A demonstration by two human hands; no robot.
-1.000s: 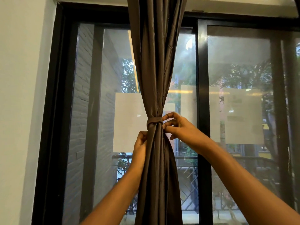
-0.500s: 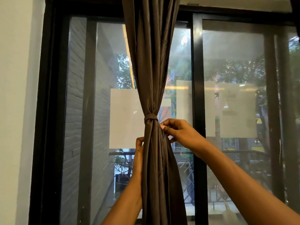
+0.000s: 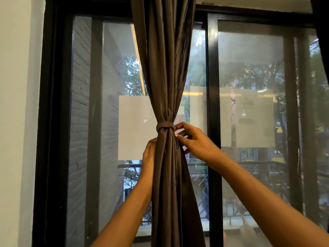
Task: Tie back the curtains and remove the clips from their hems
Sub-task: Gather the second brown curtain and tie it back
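Here, tied curtain [image 3: 167, 86] between both hands, left hand [image 3: 148, 152], right hand [image 3: 194, 139]

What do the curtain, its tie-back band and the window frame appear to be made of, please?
Curtain: dark brown woven fabric with a slight satin sheen, probably synthetic; highlights run along its folds.
Tie-back band: seemingly the same cloth, matching in colour and sheen.
Window frame: black and glossy, likely painted metal, though painted wood cannot be ruled out; it reflects light along its edge.

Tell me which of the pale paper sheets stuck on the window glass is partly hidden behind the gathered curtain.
The left pale sheet: the gathered dark brown curtain overlaps its right edge, while the others lie right of it.
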